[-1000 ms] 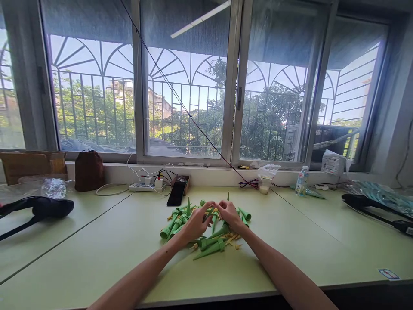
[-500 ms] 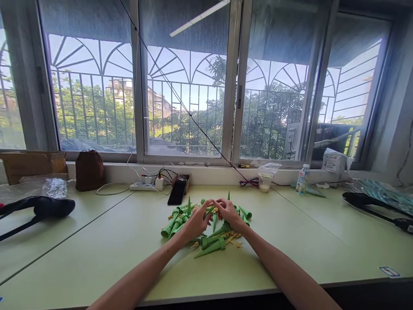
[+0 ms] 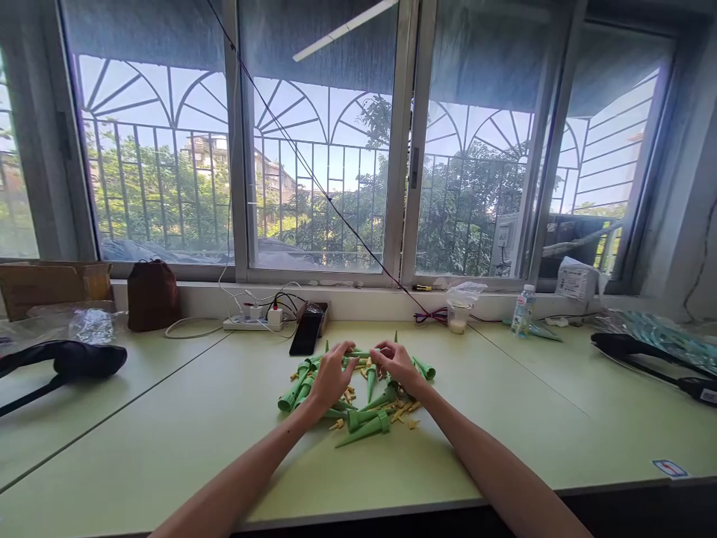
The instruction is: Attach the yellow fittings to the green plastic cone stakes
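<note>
A pile of green cone-shaped plastic spikes and small yellow pieces lies on the pale green table. Both of my hands hover over the far side of the pile. My left hand curls its fingers around one green spike, which lies crosswise between the hands. My right hand pinches the other end of that spike with fingertips together. Both forearms reach in from the bottom edge.
A black phone and a white power strip sit behind the pile. A brown pouch, a cardboard box and a black object are at left. A water bottle and bagged cup stand at right.
My left hand has slid a little left and the hands have drawn slightly apart, with a green spike now stretched crosswise between them. The view has tilted a little.
</note>
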`<state>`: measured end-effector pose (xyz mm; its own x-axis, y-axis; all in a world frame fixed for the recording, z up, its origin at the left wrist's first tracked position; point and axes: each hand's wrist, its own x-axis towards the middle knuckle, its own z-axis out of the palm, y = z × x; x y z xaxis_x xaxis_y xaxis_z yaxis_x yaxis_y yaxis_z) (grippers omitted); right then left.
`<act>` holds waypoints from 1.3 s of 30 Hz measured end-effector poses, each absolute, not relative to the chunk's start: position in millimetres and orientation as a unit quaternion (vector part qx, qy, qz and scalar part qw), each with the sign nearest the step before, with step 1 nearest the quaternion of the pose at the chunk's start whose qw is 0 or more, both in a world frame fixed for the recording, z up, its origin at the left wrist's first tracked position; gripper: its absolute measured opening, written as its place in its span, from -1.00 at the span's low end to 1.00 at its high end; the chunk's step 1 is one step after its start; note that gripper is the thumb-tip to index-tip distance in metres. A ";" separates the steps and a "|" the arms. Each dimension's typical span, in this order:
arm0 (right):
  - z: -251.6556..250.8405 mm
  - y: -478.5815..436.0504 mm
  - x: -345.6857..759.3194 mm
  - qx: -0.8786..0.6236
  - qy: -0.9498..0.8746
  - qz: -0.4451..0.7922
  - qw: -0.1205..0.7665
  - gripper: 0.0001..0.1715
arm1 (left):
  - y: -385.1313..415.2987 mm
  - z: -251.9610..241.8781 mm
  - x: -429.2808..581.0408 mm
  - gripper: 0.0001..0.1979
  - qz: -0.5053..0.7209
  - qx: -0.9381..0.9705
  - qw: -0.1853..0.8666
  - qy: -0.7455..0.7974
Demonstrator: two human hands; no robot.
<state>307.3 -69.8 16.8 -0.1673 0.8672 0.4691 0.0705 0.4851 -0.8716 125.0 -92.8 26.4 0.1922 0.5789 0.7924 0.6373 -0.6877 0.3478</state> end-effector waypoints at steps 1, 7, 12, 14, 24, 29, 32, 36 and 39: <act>18.2 -68.2 310.3 -0.349 -0.662 0.360 0.557 -0.56 | -92.5 26.7 124.7 -0.81 -0.508 -0.765 0.038 -0.394; 29.0 -51.0 340.0 -0.323 -0.545 0.334 0.698 -0.53 | -92.5 27.8 125.7 -0.77 -0.547 -0.736 0.048 -0.397; 28.2 -28.3 369.4 -0.269 -0.371 0.426 0.780 -0.46 | -93.3 25.5 128.4 -0.80 -0.534 -0.753 0.026 -0.383; 25.5 -21.2 379.7 -0.282 -0.340 0.432 0.786 -0.46 | -94.8 25.4 129.6 -0.81 -0.529 -0.757 0.023 -0.382; 5.1 -8.6 404.5 -0.431 -0.386 0.378 0.723 -0.57 | -100.0 28.9 129.5 -0.85 -0.517 -0.767 -0.001 -0.380; -5.8 -5.6 413.1 -0.503 -0.422 0.313 0.687 -0.54 | -102.4 29.8 130.6 -0.89 -0.481 -0.798 -0.023 -0.361; -9.9 -5.9 418.5 -0.541 -0.445 0.274 0.659 -0.56 | -107.1 27.9 134.1 -0.88 -0.426 -0.842 -0.056 -0.327; -12.8 -7.5 422.7 -0.586 -0.470 0.221 0.621 -0.62 | -113.2 25.0 139.1 -0.85 -0.381 -0.877 -0.076 -0.283; -14.4 -8.2 422.9 -0.613 -0.488 0.188 0.592 -0.71 | -115.1 24.7 139.9 -0.83 -0.373 -0.883 -0.082 -0.272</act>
<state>422.9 -8.2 -14.4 0.4536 0.8210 0.3467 0.3750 0.1771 -0.9100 139.9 -115.1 24.7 0.5732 0.5421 0.6145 0.4203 -0.8382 0.3475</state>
